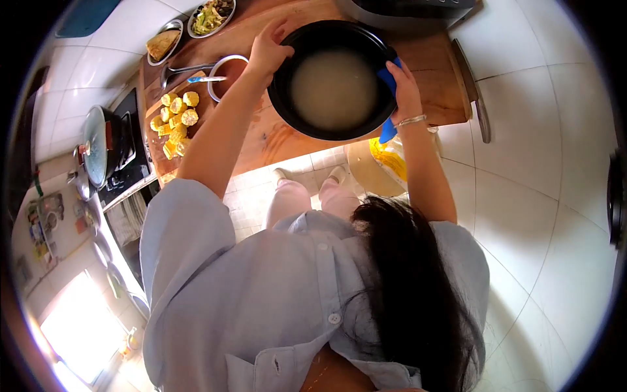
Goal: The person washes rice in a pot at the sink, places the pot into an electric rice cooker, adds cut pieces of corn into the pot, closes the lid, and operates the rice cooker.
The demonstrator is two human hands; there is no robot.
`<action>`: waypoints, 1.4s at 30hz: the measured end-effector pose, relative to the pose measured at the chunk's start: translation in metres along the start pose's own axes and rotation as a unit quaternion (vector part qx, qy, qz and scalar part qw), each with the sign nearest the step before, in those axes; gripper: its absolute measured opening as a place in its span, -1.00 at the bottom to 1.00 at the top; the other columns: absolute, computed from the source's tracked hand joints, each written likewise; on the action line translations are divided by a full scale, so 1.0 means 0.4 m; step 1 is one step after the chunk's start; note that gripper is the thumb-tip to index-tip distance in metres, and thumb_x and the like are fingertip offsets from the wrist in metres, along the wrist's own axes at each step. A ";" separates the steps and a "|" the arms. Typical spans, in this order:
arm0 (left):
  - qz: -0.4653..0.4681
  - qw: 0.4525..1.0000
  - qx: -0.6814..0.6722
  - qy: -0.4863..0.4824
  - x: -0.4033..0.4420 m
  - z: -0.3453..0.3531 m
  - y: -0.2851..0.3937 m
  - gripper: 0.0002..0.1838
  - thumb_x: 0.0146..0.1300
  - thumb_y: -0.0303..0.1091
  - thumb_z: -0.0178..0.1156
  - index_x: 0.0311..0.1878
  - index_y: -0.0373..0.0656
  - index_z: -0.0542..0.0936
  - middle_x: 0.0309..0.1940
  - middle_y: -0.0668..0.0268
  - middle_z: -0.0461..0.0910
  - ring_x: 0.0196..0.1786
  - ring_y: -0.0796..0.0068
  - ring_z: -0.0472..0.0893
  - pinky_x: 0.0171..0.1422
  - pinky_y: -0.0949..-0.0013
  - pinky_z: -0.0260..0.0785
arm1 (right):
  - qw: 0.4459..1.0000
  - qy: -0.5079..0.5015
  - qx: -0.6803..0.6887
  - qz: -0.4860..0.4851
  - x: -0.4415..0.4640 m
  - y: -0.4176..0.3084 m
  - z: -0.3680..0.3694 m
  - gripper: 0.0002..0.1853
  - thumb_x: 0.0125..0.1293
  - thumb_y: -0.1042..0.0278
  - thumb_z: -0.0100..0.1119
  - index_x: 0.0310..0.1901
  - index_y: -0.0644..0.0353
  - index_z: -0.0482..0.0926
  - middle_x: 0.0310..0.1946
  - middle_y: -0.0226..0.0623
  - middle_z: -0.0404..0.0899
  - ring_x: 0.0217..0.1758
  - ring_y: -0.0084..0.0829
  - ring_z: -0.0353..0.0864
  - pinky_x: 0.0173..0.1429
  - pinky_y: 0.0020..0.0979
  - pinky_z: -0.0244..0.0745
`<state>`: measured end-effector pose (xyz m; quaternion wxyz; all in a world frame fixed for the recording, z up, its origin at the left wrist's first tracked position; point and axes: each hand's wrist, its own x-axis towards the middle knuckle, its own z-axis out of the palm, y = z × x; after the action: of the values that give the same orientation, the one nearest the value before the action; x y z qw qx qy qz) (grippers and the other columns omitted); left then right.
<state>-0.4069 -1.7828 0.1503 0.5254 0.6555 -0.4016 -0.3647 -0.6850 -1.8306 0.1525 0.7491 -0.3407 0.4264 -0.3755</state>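
A round black pot (279, 98) of cloudy, whitish liquid (334, 88) is at the front of the wooden table. My left hand (269, 47) is at the pot's upper left rim, its thumb close to or touching the edge and its fingers apart beside it. My right hand (407, 90) is closed around the right side of the pot, with a blue cloth (386, 80) between palm and pot. Part of the cloth hangs below the rim. The fingertips of my right hand are partly hidden.
Cut corn pieces (175, 124) lie on a board at the left, near a white-rimmed bowl (230, 60) and a dark ladle (186, 68). Two dishes, one with flatbread (163, 44), stand behind. A dark appliance (405, 14) is at the back; a lidded pan (96, 147) sits on the stove.
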 end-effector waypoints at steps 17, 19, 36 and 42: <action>-0.072 0.937 -0.156 0.304 -0.343 0.159 -0.053 -0.31 0.03 -0.66 -0.08 0.35 -0.22 0.20 0.20 0.08 0.36 0.25 0.24 0.36 0.35 0.37 0.14 | 0.957 0.220 0.029 -0.185 -0.187 0.144 0.111 -0.47 0.33 0.24 -0.03 0.29 0.27 0.28 0.19 -0.07 0.40 0.19 -0.19 0.41 0.30 -0.32 0.28; -0.068 0.934 -0.171 0.305 -0.389 0.197 0.014 -0.32 0.03 -0.68 -0.11 0.33 -0.21 0.20 0.20 0.11 0.34 0.26 0.26 0.34 0.36 0.38 0.11 | 0.951 0.234 0.008 -0.202 -0.186 0.178 0.108 -0.47 0.33 0.25 -0.01 0.30 0.25 0.27 0.19 -0.11 0.40 0.19 -0.22 0.40 0.30 -0.33 0.28; -0.035 0.983 -0.171 0.065 -0.152 0.058 0.042 -0.42 -0.07 -0.73 -0.02 0.13 -0.28 0.50 -0.16 0.23 0.60 -0.16 0.39 0.58 -0.10 0.41 0.44 | 0.989 0.051 0.046 -0.131 0.004 0.050 -0.013 -0.49 0.24 0.27 0.14 0.23 0.21 0.40 -0.01 -0.25 0.55 -0.02 -0.39 0.50 0.08 -0.39 0.41; -0.034 0.975 -0.142 0.167 -0.219 0.103 0.051 -0.38 -0.07 -0.79 -0.15 0.16 -0.35 0.46 -0.07 0.15 0.58 -0.03 0.32 0.58 0.09 0.39 0.42 | 0.956 0.205 0.066 -0.199 -0.108 0.123 0.067 -0.46 0.33 0.12 -0.07 0.26 0.26 0.34 0.11 -0.13 0.46 0.11 -0.26 0.44 0.20 -0.33 0.35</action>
<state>-0.4831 -1.7219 0.1676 0.6602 0.6393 -0.2299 -0.3204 -0.6628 -1.7647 0.1390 0.5761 -0.2845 0.4687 -0.6062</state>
